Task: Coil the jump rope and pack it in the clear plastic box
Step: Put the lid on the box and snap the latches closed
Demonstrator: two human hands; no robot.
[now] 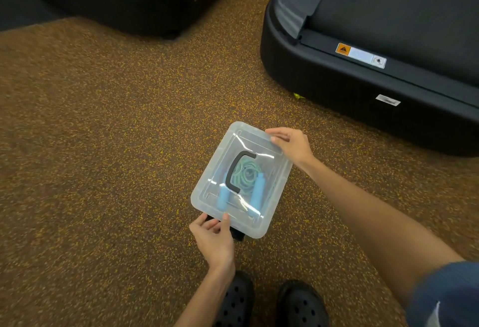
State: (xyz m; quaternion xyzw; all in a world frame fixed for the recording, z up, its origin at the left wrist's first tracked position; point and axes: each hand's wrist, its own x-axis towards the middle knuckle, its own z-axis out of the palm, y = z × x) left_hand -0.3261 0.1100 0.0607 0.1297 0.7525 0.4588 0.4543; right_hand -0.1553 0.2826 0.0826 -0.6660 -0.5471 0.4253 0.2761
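The clear plastic box (207, 192) sits on the speckled brown floor with its clear lid on top; a black carry handle (234, 171) lies on the lid. Through the lid I see the jump rope (248, 175), a teal coil with two light blue handles. My left hand (213, 236) grips the near edge of the lid, thumb on top, by a black latch. My right hand (291, 144) holds the far right corner of the lid.
Two black treadmill bases stand close by, one (363, 80) at the right and one (124, 3) at the top left. My two black clogs (269, 303) are just behind the box. Speckled rubber floor spreads to the left.
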